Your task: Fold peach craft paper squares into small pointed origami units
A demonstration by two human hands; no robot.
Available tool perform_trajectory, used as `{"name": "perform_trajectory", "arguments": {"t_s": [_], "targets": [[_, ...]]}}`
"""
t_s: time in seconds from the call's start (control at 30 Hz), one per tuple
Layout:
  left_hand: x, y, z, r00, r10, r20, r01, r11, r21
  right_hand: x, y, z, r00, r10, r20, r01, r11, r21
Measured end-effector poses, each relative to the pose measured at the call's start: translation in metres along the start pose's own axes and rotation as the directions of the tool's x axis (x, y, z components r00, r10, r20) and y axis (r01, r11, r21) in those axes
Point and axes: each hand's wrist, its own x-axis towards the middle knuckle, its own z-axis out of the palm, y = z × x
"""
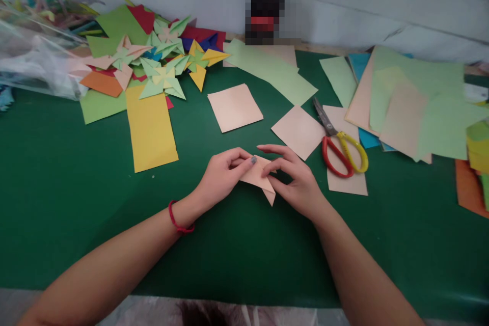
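1. The paper (252,177) is a small, pale pink folded piece, held up over the green counter (244,257) between the two hands, near the middle of the view; a pointed flap (270,197) hangs from its lower right corner.
2. The left hand (228,172) grips the paper by its left end: the thumb lies flat on the upper face, and the fingers curl behind, partly hidden.
3. The right hand (296,175) is at the right end, one fingertip on the paper's face and the upper fingers spread loosely; whether the thumb pinches from behind, I cannot tell.
4. The paper should be very light and fairly stiff where layers double up, yet easy to bend or crease by mistake. It looks matt, so slipping seems unlikely.
5. The best hold is probably a gentle pinch on the layered body, close to a folded edge; the thin flap would likely bend if gripped alone.
6. Just beyond the hands lie two pink squares, one on the left (235,108) and one on the right (298,132). Scissors (339,148) rest partly on a pink sheet (347,182), to the right of the right hand.
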Motion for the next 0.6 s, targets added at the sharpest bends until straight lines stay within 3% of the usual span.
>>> {"name": "perform_trajectory", "arguments": {"t_s": [0.3, 0.6], "targets": [[0.0011, -0.0041, 0.0019, 1.0, -0.03, 0.008, 0.031, 0.989, -0.145, 0.0008, 0.0006, 0.0006, 1.0, -0.01, 0.012, 0.01, 1.0, -0.011], [0.0001, -0.0009, 0.0009, 0.999, -0.013, 0.039, 0.016, 0.998, -0.067, 0.0016, -0.0013, -0.0003, 1.0, 0.013, 0.021, -0.013, 1.0, -0.006]]}}
